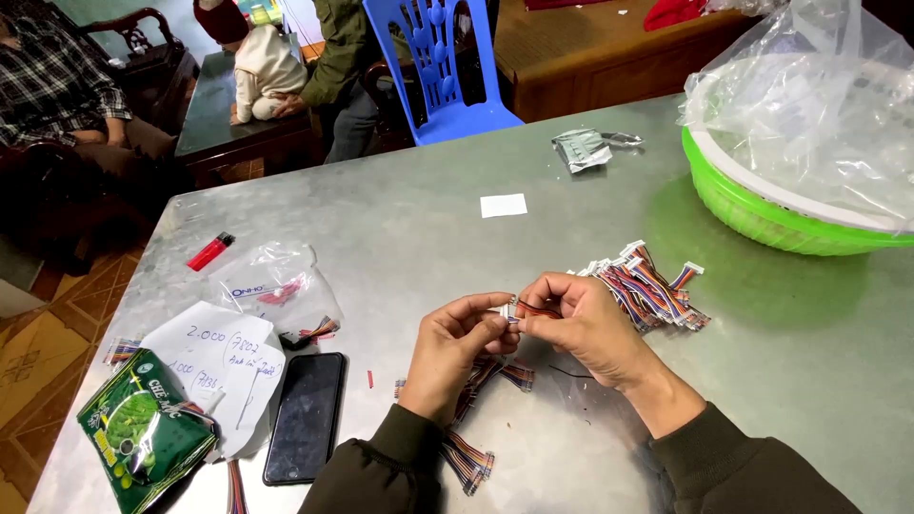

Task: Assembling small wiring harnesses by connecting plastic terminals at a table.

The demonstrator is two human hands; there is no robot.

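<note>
Steel table (400, 228): multicolour wire harness (526, 309), white connector.

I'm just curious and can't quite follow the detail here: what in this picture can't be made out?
Head view:
- Small white connector: mostly covered by left hand and right hand fingertips.
- Green plastic basket: contents veiled by crumpled clear plastic bag; cut by right edge.
- Black smartphone: screen dark.

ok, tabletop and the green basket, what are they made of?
Tabletop: looks like sheet metal, probably steel, dull brushed grey with soft reflections and scuffs. Basket: likely moulded plastic, glossy bright green with a slotted wall and a white rim.
</note>
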